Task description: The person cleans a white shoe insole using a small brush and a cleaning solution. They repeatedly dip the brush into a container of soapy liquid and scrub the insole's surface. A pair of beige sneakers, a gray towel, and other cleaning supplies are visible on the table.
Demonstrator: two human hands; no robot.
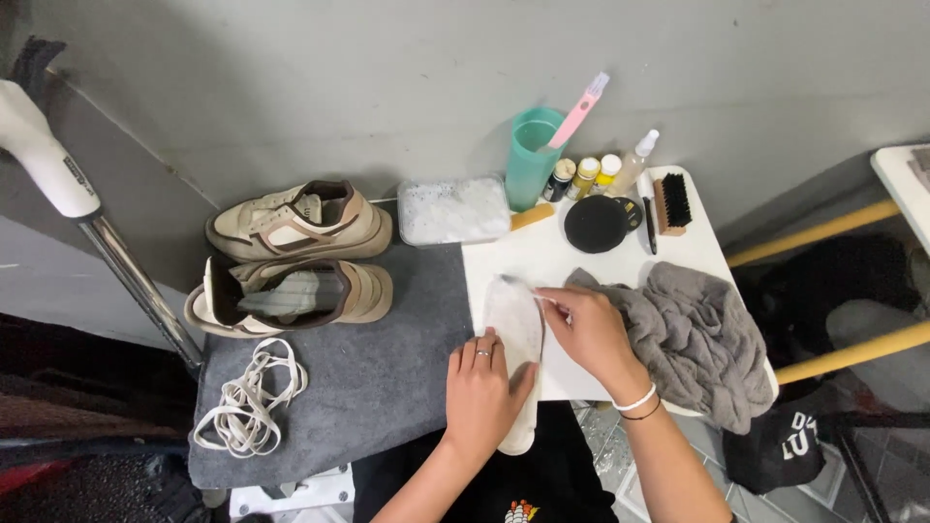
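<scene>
A pale shoe insole (513, 324) lies lengthwise on a white board (552, 257). My left hand (481, 389) presses flat on the insole's near half, fingers together, a ring on one finger. My right hand (588, 329) pinches the insole's far right edge between thumb and fingertips. Two beige and brown sneakers (295, 254) without laces lie on their sides on a grey mat (368, 378) at the left. A tangle of white laces (250, 397) rests on the mat's near left corner.
A crumpled grey towel (693, 334) lies right of my right hand. At the back stand a teal cup (531, 157) with a pink brush, small bottles (586, 176), a spray bottle (635, 160), a black round tin (596, 223), a bristle brush (671, 203) and a clear tub (452, 209).
</scene>
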